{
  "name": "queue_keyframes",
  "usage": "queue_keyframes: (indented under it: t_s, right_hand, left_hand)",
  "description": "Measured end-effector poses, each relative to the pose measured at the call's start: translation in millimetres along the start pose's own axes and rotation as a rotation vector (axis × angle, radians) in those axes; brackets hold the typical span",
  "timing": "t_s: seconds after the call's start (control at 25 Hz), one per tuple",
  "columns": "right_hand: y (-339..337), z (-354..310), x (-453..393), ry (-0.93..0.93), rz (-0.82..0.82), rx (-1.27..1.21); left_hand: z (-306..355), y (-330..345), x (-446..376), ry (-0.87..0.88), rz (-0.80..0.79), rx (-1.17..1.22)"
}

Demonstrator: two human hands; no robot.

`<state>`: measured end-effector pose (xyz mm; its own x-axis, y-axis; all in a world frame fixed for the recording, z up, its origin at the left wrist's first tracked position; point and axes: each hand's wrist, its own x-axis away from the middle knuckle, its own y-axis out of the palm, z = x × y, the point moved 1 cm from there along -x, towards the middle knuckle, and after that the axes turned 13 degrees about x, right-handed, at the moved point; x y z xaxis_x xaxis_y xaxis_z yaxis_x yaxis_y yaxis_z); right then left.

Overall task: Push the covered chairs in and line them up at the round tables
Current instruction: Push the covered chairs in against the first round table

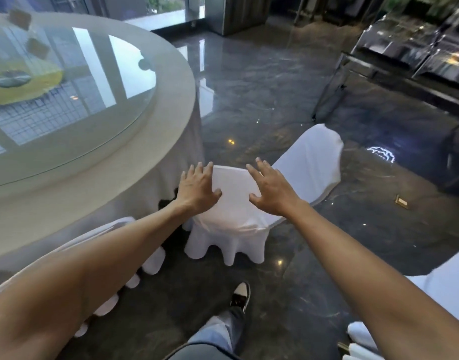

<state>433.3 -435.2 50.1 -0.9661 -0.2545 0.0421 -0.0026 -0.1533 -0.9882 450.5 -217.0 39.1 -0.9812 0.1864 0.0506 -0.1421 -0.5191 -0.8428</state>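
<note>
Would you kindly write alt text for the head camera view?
Both open hands, left hand and right hand, reach over the seat of a white covered chair that stands turned sideways beside a round table with a glass turntable, on a dark glossy floor.

We see open dark floor right of the round bench. A covered chair stands close to its cloth, perhaps touching; another chair crowds the left, leaving a narrow gap.
</note>
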Motion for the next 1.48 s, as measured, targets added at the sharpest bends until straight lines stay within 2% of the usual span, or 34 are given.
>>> queue_keyframes:
  t_s: [0.16, 0.28, 0.44, 0.56, 0.64, 0.76, 0.84, 1.08, 1.32, 1.48]
  right_hand:
    - [15, 100, -47, 0.02, 0.026, -0.025]
    - [24, 170, -73, 0.01, 0.043, -0.024]
    - [46, 257, -105, -0.001, 0.015, -0.077]
    - [65, 311, -125, -0.034, 0.013, -0.091]
    - [80, 353, -134, -0.066, -0.048, -0.066]
    - [101, 410, -152, -0.294, -0.176, 0.092]
    - [112, 438, -164, -0.485, -0.177, 0.185]
    - [127, 446, -182, -0.705, -0.103, 0.22]
    - [132, 434, -215, -0.875, -0.091, 0.276]
    - [130, 410, -224, -0.949, -0.12, 0.21]
  left_hand:
    - [63, 59, -86, -0.02, 0.027, 0.109]
    - [114, 95, -135, -0.018, -0.012, 0.123]
    - [174, 134, -184, -0.059, -0.099, 0.192]
    - [214, 169, -207, -0.094, -0.236, 0.254]
    - [244, 199, -219, -0.131, -0.289, 0.269]
    - [286, 242, -230, -0.246, -0.32, 0.286]
    - [317, 266, -233, -0.311, -0.337, 0.294]
    - [342, 309, -228, -0.532, -0.218, 0.257]
    - [332, 311, -222, -0.561, -0.092, 0.263]
    - [309, 301, -196, -0.601, -0.046, 0.258]
